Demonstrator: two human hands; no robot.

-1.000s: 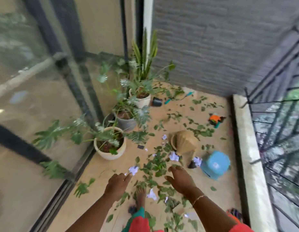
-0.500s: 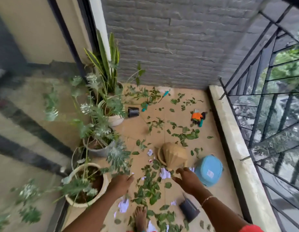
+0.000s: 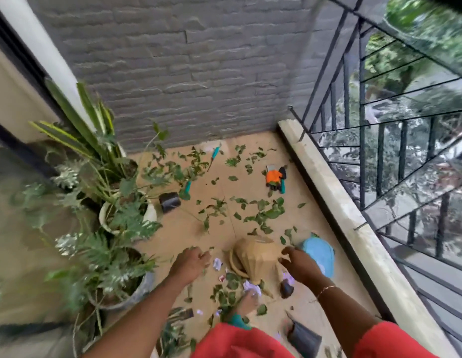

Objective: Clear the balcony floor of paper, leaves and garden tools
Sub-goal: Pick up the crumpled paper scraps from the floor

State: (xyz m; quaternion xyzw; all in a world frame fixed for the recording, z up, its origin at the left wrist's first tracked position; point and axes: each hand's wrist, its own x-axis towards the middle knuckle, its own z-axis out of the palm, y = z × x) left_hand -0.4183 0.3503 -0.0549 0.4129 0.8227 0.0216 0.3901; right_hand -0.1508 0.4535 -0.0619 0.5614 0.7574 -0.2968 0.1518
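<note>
Green leaves (image 3: 263, 213) lie scattered over the tan balcony floor (image 3: 250, 161), with crumpled white paper scraps (image 3: 217, 263) near my feet. A tan faceted pot (image 3: 258, 257) lies on its side in the middle. My left hand (image 3: 189, 263) hovers left of it, fingers loosely curled, holding nothing. My right hand (image 3: 299, 264) reaches in at the pot's right side, fingers bent, just touching or above it. Teal-handled tools (image 3: 215, 152) lie near the far wall, and an orange and black glove pile (image 3: 275, 178) lies at the right.
Potted plants (image 3: 105, 202) line the left side by the glass door. A blue tub (image 3: 319, 254) sits right of the tan pot. Small black nursery pots (image 3: 170, 201) lie on the floor. A stone curb (image 3: 335, 197) and metal railing bound the right; a grey brick wall closes the far end.
I have stepped forward along the balcony. Both hands moved ahead over the leaves, and my right hand now reaches the tan pot's right side.
</note>
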